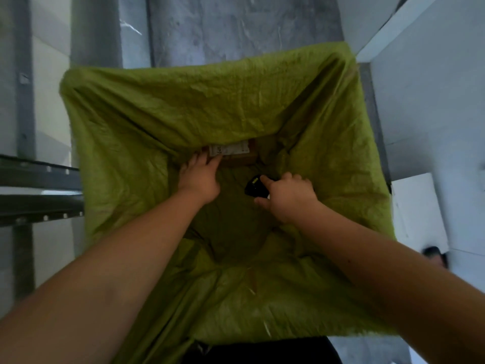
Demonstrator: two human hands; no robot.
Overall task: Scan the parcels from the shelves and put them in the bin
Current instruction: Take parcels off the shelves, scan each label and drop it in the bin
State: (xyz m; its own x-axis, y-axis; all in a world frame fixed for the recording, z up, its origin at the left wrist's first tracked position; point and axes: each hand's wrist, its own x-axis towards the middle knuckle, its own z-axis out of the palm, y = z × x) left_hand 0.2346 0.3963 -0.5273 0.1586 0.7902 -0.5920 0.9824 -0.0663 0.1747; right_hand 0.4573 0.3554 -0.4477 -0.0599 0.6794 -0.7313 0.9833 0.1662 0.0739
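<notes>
Forearms deep in the bin point(110, 122): left hand point(200, 179) loose on parcel point(233, 151) at twelve o'clock, right hand point(287, 197) clenching scanner point(254, 189); lower gently.

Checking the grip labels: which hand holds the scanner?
The right hand grips the black scanner; the left hand reaches to the parcel in the green bin.

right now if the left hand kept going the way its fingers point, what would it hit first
The brown parcel at the bottom of the green bin. The left hand seems already at its near edge, though depth is unclear.
</notes>
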